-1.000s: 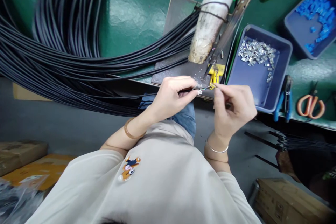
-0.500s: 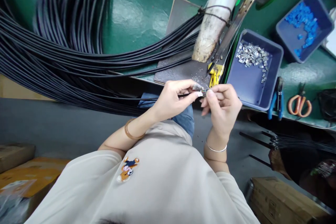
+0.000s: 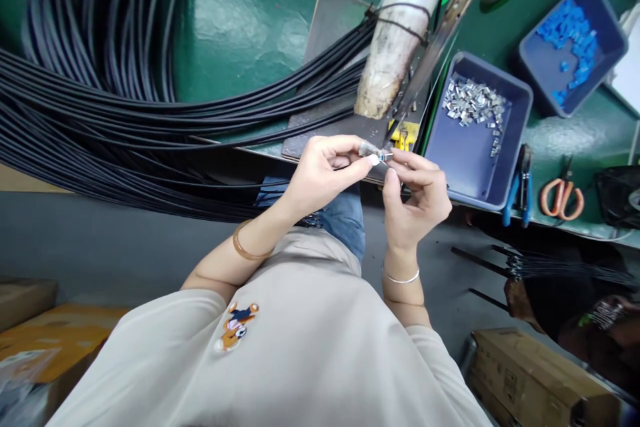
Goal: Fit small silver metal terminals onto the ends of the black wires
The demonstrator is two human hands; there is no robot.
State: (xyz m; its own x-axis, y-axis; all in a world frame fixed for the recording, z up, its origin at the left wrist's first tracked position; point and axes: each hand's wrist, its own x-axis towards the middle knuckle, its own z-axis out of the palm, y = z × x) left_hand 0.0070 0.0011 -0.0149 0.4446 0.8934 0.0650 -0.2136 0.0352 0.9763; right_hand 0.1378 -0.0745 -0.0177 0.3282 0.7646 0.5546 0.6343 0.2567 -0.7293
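Note:
My left hand (image 3: 325, 170) is closed in a pinch around the end of a black cable. Silvery, crumpled shielding and a small bit of white and blue (image 3: 384, 156) show at the fingertips; fine detail there is too small to make out. Just right of that end is my right hand (image 3: 417, 190), its thumb and forefinger parted by a small gap. Its fingertips sit close beside the wire ends, and whether they touch is unclear. Beneath, on a dark board (image 3: 320, 33), lies a yellow tool (image 3: 404, 136), partly covered by a dark metal bar.
Black cables (image 3: 200, 120) sweep in from the left. A plastic-wrapped post (image 3: 395, 33) leans over the board. To the right are a bin of metal pieces (image 3: 475, 177), a bin of blue pieces (image 3: 540, 73), blue-handled pliers (image 3: 520, 190) and orange-handled scissors (image 3: 561, 199). Cartons (image 3: 540, 380) stand below.
My right thumb and forefinger have parted from their pinch on the wire ends. The cable end in my left hand has lifted slightly. The whole view has shifted a little.

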